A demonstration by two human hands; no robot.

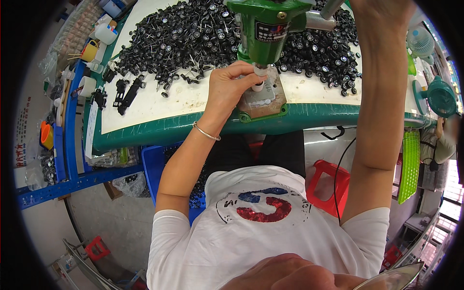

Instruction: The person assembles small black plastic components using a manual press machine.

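Observation:
A green hand press (pixel 270 34) stands at the front edge of the table, its ram pointing down at a metal base plate (pixel 263 106). My left hand (pixel 232 84) is closed in a pinch right under the ram, beside a small white cylindrical piece (pixel 260 71). What the fingertips hold is too small and too covered to name. Just below them a small black-and-white part (pixel 257 87) stands on the base. My right hand (pixel 384 12) is raised at the upper edge, near the press's metal lever arm (pixel 321 21). Its fingers lie outside the picture.
Heaps of small black toy wheels with axles (pixel 193 38) cover the table behind the press. Black toy chassis pieces (pixel 128 94) lie at the left. A blue bin (pixel 153 169) sits below the table, a red stool (pixel 328 181) to the right. Green fans (pixel 441 96) stand far right.

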